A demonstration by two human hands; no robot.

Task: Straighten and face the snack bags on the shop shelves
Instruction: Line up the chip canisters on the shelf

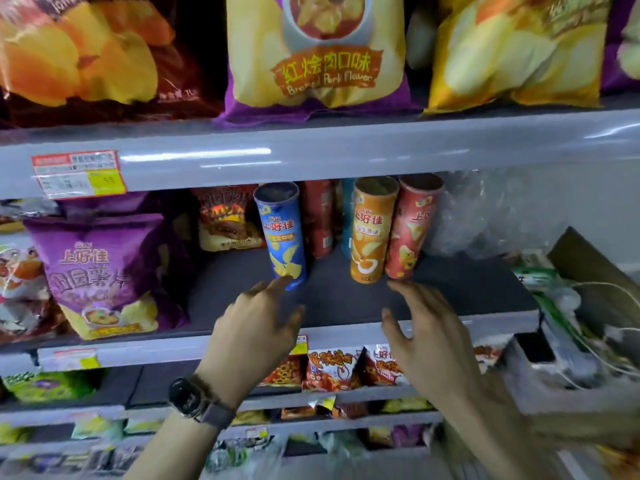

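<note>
On the middle shelf [346,299] a blue crisp tube [282,233] stands tilted, with an orange tube [370,230] and a red tube [412,226] leaning together to its right. My left hand [256,330], a watch on its wrist, has straight fingers, and the fingertips touch the foot of the blue tube. Just below the orange and red tubes my right hand [426,337] hovers with spread fingers and holds nothing. A purple crisp bag [104,275] stands at the left of this shelf. A dark snack bag [227,220] sits further back.
The upper shelf carries large bags: dark red [97,53], purple-yellow [318,53], yellow [519,50]. More tubes [320,216] stand behind the front ones. Clear plastic wrap [491,209] and cardboard boxes [588,271] crowd the right. Small orange snack bags [332,370] fill the lower shelf.
</note>
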